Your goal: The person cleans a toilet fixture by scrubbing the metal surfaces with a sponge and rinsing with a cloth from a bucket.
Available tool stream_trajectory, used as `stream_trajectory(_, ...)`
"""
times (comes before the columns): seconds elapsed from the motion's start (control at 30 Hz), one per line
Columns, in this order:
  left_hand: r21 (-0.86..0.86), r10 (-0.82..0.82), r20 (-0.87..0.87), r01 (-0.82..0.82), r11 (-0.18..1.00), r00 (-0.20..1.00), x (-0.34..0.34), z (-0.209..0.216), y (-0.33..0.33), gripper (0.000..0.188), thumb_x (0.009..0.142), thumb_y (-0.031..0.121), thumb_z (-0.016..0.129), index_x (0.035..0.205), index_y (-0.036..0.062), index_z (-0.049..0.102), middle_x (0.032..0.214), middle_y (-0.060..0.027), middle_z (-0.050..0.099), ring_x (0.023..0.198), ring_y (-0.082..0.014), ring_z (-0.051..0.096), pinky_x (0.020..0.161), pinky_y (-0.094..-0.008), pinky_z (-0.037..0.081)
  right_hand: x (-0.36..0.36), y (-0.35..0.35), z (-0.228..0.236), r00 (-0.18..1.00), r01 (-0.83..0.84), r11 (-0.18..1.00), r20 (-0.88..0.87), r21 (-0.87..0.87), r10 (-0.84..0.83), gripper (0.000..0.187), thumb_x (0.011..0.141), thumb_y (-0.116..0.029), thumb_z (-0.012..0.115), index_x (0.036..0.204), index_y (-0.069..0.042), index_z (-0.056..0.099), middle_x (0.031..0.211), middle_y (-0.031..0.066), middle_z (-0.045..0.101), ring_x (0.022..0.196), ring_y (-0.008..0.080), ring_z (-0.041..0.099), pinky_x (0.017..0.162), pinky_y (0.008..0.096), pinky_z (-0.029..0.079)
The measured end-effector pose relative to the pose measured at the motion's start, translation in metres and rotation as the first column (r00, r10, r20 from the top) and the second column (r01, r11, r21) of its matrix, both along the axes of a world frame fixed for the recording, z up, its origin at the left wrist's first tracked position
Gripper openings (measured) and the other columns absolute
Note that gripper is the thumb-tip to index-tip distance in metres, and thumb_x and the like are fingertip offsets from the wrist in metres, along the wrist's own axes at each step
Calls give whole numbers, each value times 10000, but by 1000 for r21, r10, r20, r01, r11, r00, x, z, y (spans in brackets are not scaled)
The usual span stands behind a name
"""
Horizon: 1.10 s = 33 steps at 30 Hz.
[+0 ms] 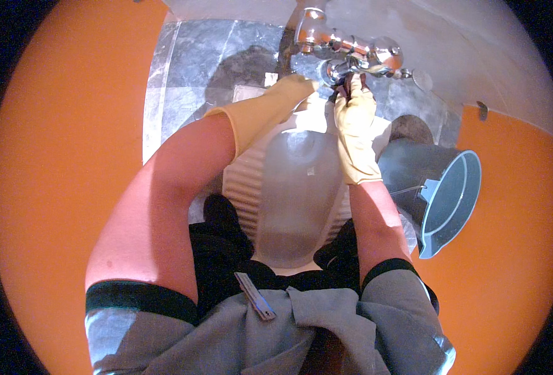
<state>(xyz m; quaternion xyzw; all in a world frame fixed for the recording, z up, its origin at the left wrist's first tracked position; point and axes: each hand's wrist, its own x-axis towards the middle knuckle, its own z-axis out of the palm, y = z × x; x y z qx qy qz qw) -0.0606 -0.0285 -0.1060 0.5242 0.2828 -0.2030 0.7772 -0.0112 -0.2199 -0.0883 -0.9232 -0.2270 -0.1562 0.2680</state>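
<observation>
Both my hands wear pale yellow rubber gloves and reach forward to a chrome flush valve on the wall. My right hand is closed on a dark, brownish-red cloth or pad, pressed up against the lower part of the chrome fitting. Just left of the pipe's lower end is my left hand; glare washes out its fingertips, so whether it grips anything cannot be seen. Below and between my arms lies a white squat toilet with ribbed footrests, set in the floor.
A grey-blue bucket stands close to my right forearm, its mouth and spout facing right. Grey tiles surround the toilet. Orange surfaces lie to both sides, and a pale wall rises behind the valve. A small fitting sits there.
</observation>
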Motion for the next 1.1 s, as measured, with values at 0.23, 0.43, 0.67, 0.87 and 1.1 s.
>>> stream_trajectory(0.23, -528, 154, -421, -379, 760, 894, 9, 14, -22, 327, 1004, 384, 678, 1160, 99, 635, 1044, -68, 700, 958, -220, 692, 822, -329, 589, -27, 3, 26, 937, -344, 783, -238, -518, 254, 508, 857, -100, 638, 1341, -245, 688, 1060, 161, 697, 974, 401, 677, 843, 473, 561)
stream_trajectory(0.43, -271, 120, -201, -173, 947, 972, -1, 19, -25, 283, 1003, 320, 683, 1088, 53, 648, 1067, -135, 692, 970, -257, 701, 818, -377, 601, -38, -8, 22, 947, -250, 961, -236, -118, 217, 481, 835, -118, 680, 1302, -231, 715, 1229, 198, 679, 1095, 384, 644, 923, 465, 548)
stream_trajectory(0.67, -211, 245, -60, -252, 944, 968, 8, 20, -41, 314, 991, 157, 692, 1210, 0, 532, 1090, -134, 606, 934, -249, 691, 846, -365, 657, -1, -22, 1, 713, 329, 738, -667, 589, 215, 348, 953, -308, 767, 1129, -12, 717, 985, 26, 736, 886, 99, 651, 832, 272, 529)
stream_trajectory(0.87, 28, 55, -9, -54, 998, 998, 16, 19, -48, 304, 1003, 120, 659, 1276, 30, 560, 1042, -84, 645, 865, -216, 699, 741, -356, 641, 32, -31, -14, 595, 372, 926, -783, 65, -184, 753, 861, -476, 815, 1405, -14, 572, 1192, 132, 728, 1084, 215, 683, 955, 332, 529)
stream_trajectory(1.1, 205, -80, -2, 78, 976, 997, 22, -4, -53, 328, 988, 155, 688, 1285, 45, 604, 1001, -89, 682, 811, -210, 699, 677, -357, 612, 44, -23, 1, 489, 418, 885, -872, 203, -31, 454, 874, -467, 794, 1083, -67, 744, 971, 104, 783, 898, 232, 738, 839, 357, 554)
